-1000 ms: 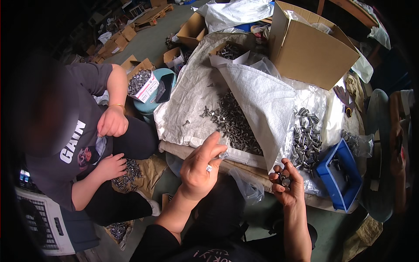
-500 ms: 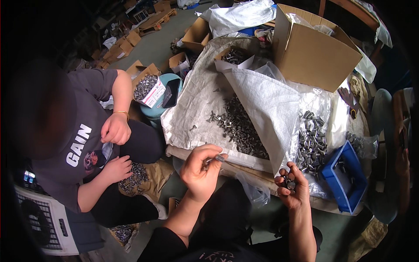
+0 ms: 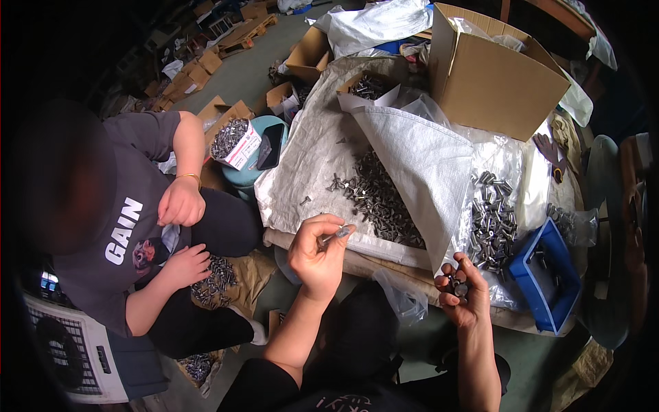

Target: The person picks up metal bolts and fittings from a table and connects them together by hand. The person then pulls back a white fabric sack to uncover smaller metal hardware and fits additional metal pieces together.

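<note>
My left hand (image 3: 317, 257) is raised over the table's near edge, its thumb and fingers pinched round a small metal bolt (image 3: 325, 239). The thumb tip looks grey. Farther right, my right hand (image 3: 465, 295) is turned palm up with its fingers curled round several dark bolts (image 3: 456, 283), their round heads showing. Beyond the hands, a heap of loose bolts (image 3: 384, 199) lies on a pale woven sheet (image 3: 302, 165). A folded white flap (image 3: 419, 165) covers part of the heap. Another pile of bolts (image 3: 493, 223) rests on clear plastic, close to my right hand.
A blue bin (image 3: 528, 288) stands at the right edge of the table, a large cardboard box (image 3: 494, 82) at the back. To the left sits a co-worker (image 3: 130, 226), beside a stool (image 3: 264, 123) bearing a phone and a box of bolts (image 3: 230, 141). A plastic bag (image 3: 401, 302) hangs off the near edge.
My left hand has shifted slightly up and its grip on the bolt has turned a little. The right hand stays nearly in place, still holding its bolts.
</note>
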A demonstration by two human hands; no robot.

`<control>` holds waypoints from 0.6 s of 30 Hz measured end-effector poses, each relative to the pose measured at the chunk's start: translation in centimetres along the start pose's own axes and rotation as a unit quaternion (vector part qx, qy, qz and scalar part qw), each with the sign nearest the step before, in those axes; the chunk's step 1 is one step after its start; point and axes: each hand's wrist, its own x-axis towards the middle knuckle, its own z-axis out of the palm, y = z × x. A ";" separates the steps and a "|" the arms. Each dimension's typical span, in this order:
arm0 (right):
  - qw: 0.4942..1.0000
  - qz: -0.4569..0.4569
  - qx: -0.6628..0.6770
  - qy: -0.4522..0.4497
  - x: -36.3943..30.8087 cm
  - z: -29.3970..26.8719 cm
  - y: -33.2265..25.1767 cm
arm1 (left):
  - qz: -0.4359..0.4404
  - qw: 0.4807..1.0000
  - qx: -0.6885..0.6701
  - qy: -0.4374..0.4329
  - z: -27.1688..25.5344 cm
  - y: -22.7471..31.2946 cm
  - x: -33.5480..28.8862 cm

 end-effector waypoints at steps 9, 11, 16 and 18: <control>1.000 0.007 0.004 0.002 0.3 -0.2 0.0 | -0.001 1.000 0.018 0.000 -0.3 -0.3 0.0; 1.000 0.005 0.002 0.004 0.2 -0.1 0.1 | -0.002 1.000 0.019 0.000 -0.4 -0.3 0.0; 1.000 0.010 0.006 -0.003 0.2 0.0 0.1 | -0.014 0.998 0.058 0.023 -0.4 -1.1 0.5; 1.000 -0.006 -0.001 0.003 0.1 -0.3 0.0 | -0.055 0.982 0.179 -0.011 -0.4 -3.2 0.6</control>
